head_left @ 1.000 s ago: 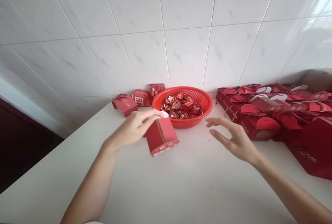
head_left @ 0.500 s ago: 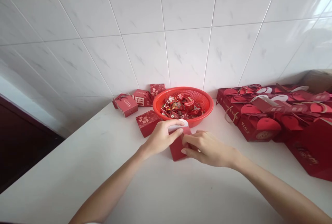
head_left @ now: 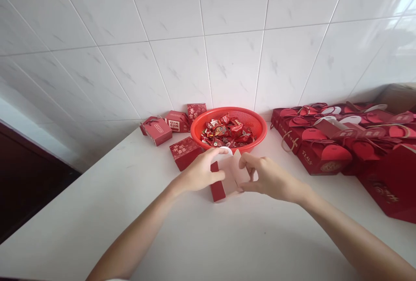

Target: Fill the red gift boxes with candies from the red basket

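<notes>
Between my hands a small red gift box (head_left: 231, 176) stands on the white table, its top open and its pale inside showing. My left hand (head_left: 199, 170) grips the box's left side, thumb at the wall and fingers behind toward a white rounded flap. With bent fingers my right hand (head_left: 268, 178) pinches the right side of the box, where a pale flap is folded out. Just behind the box is a red plastic basket (head_left: 259, 138) of wrapped candies (head_left: 224, 131). To the left of the basket lies a closed red box (head_left: 184, 153).
Several small red boxes (head_left: 158, 131) stand at the back left by the tiled wall (head_left: 234, 64). At the right, many larger red gift boxes (head_left: 320, 155) with cord handles crowd the white table (head_left: 130, 211). The table's left edge slopes toward a dark area.
The box's red top panel has been opened, so its pale inside now shows. My right hand has moved slightly right with the flap; my left hand stays by the box's left side.
</notes>
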Action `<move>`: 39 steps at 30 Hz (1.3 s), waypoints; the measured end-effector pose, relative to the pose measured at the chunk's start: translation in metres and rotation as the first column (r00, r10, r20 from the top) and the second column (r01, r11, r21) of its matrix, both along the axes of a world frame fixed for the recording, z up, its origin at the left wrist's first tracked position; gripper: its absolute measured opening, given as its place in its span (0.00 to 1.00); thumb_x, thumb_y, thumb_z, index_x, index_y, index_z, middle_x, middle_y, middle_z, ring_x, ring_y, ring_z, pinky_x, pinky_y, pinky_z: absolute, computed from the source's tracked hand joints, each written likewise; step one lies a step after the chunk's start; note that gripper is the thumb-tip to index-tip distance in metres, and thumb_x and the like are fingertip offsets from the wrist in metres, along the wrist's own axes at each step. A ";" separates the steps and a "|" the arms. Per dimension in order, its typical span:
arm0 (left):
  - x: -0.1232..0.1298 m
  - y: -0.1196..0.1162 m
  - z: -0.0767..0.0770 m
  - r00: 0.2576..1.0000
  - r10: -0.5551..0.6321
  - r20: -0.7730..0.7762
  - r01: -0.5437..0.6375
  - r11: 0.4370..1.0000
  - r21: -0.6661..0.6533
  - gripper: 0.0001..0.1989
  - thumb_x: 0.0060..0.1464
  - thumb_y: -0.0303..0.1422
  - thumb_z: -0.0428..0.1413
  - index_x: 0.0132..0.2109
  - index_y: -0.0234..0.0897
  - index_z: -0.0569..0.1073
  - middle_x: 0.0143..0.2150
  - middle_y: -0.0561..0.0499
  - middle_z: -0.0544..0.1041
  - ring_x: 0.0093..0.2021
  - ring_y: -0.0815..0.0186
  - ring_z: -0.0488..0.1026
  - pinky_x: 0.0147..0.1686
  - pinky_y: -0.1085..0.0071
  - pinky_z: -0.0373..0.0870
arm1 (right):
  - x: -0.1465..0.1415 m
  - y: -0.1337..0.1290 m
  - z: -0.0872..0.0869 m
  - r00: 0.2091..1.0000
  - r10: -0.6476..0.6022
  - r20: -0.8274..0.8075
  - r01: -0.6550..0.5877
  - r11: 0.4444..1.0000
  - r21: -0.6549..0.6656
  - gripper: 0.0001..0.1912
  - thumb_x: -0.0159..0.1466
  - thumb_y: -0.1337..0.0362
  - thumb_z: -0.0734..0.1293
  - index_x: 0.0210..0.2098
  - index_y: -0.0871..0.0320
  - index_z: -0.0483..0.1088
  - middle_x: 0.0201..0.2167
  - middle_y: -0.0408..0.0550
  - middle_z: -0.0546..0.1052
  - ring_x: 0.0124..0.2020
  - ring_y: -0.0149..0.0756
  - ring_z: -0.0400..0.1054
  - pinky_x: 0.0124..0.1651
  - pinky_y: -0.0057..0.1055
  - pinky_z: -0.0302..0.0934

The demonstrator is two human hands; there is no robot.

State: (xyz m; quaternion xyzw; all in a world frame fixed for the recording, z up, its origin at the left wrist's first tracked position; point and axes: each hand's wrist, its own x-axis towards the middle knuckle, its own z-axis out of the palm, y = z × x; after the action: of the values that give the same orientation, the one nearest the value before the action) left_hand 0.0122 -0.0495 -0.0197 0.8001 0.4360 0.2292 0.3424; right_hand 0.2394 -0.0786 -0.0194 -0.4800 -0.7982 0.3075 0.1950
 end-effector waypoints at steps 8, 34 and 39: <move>-0.057 0.027 0.024 0.947 -0.299 -0.115 0.234 0.891 -0.388 0.50 0.45 0.40 0.69 0.72 0.50 0.56 0.76 0.49 0.52 0.73 0.50 0.55 0.64 0.63 0.64 | 0.008 0.002 0.001 0.985 -0.040 0.167 0.062 0.990 -0.129 0.31 0.54 0.52 0.76 0.48 0.53 0.58 0.30 0.42 0.70 0.34 0.41 0.70 0.31 0.31 0.60; -0.066 0.043 0.004 0.940 -0.302 -0.157 0.233 0.908 -0.349 0.48 0.45 0.44 0.70 0.70 0.48 0.59 0.56 0.45 0.76 0.54 0.55 0.75 0.52 0.63 0.72 | 0.031 0.022 -0.001 0.999 -0.042 -0.025 0.042 0.999 -0.004 0.23 0.58 0.43 0.72 0.39 0.57 0.70 0.40 0.50 0.77 0.34 0.38 0.72 0.34 0.33 0.65; -0.067 0.050 0.028 0.982 -0.093 -0.165 0.067 0.986 -0.154 0.30 0.57 0.50 0.58 0.62 0.40 0.71 0.46 0.46 0.80 0.46 0.59 0.78 0.48 0.63 0.74 | 0.041 0.041 0.009 0.968 -0.059 -0.243 0.084 0.992 0.093 0.16 0.62 0.49 0.68 0.32 0.58 0.72 0.34 0.48 0.78 0.32 0.36 0.71 0.38 0.34 0.67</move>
State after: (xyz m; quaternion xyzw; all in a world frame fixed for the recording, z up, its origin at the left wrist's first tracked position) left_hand -0.0549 0.0009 0.0083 0.8062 0.4471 0.1123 0.3708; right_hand 0.2804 -0.0375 -0.0107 -0.4571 -0.7656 0.3145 0.3255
